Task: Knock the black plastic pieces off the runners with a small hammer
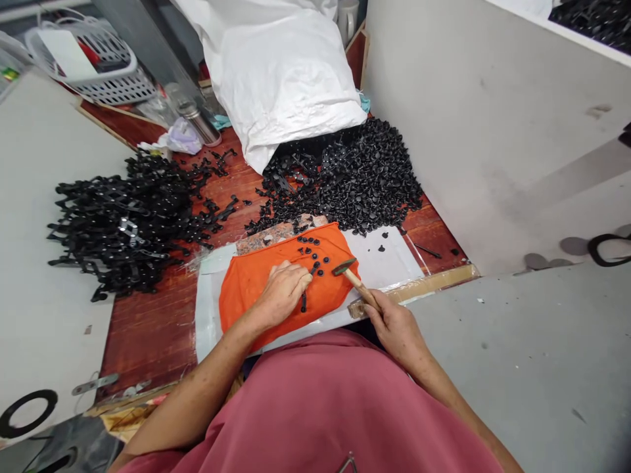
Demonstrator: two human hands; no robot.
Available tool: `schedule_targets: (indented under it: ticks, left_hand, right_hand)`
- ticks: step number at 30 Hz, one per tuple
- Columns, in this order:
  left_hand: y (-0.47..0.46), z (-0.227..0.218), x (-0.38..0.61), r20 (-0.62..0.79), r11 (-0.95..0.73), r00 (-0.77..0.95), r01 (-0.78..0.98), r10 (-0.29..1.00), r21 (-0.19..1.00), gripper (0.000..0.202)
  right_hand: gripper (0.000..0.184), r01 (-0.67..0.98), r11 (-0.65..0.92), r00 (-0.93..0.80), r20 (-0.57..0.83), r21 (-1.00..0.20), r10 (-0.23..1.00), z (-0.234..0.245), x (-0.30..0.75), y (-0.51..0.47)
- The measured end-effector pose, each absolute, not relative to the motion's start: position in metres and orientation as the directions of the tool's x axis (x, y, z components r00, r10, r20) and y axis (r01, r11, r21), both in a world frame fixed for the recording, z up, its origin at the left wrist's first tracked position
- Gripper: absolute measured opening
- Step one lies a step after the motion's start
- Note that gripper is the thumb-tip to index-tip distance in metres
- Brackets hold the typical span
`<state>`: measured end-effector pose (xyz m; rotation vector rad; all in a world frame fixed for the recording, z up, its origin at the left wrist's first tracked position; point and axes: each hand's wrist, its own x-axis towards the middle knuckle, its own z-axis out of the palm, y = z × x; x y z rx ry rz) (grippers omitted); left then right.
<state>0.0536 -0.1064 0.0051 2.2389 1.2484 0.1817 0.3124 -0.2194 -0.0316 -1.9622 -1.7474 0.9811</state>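
Nearest, the right hand [399,328] grips a hammer [362,290] by its handle; the left hand [283,295] curls over the orange cloth [251,282], fingertips at a small black strip [314,269], any pinch unclear. Just beyond, loose black studs [320,272] on the cloth suggest an unfinished batch. Farther across the tabletop [148,328], the heaped linked strips [133,223] appear done; the large stud heap [369,177] below the white sack [286,72] seemingly remains.
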Motion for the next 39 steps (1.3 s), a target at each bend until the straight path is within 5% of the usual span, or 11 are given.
schedule_targets:
  ticks: [22, 25, 30, 33, 37, 39]
  left_hand:
    - [-0.107, -0.003, 0.054, -0.155, -0.524, 0.615, 0.757, 0.773, 0.39, 0.042]
    - [-0.106, -0.001, 0.056, -0.17, -0.533, 0.618, 0.762, 0.767, 0.366, 0.043]
    - [-0.101, 0.003, 0.058, -0.22, -0.525, 0.619, 0.77, 0.754, 0.363, 0.046]
    - [-0.1, 0.001, 0.058, -0.225, -0.525, 0.622, 0.767, 0.75, 0.369, 0.046]
    - [-0.101, -0.004, 0.057, -0.2, -0.535, 0.62, 0.768, 0.759, 0.353, 0.045]
    - [-0.102, -0.005, 0.056, -0.181, -0.542, 0.623, 0.764, 0.761, 0.35, 0.046]
  right_hand:
    - [0.028, 0.769, -0.163, -0.007, -0.262, -0.619, 0.965, -0.027, 0.311, -0.219]
    - [0.037, 0.758, -0.095, -0.027, -0.178, -0.645, 0.984, -0.02, 0.316, -0.219]
    - [0.05, 0.732, 0.161, -0.08, 0.151, -0.661, 0.985, 0.004, 0.315, -0.214]
    - [0.051, 0.771, 0.23, -0.132, 0.204, -0.594, 0.97, 0.006, 0.307, -0.207]
    - [0.053, 0.89, 0.234, -0.215, 0.092, -0.391, 0.972, -0.009, 0.302, -0.204]
    - [0.057, 0.888, 0.241, -0.204, 0.134, -0.392, 0.97, -0.015, 0.304, -0.205]
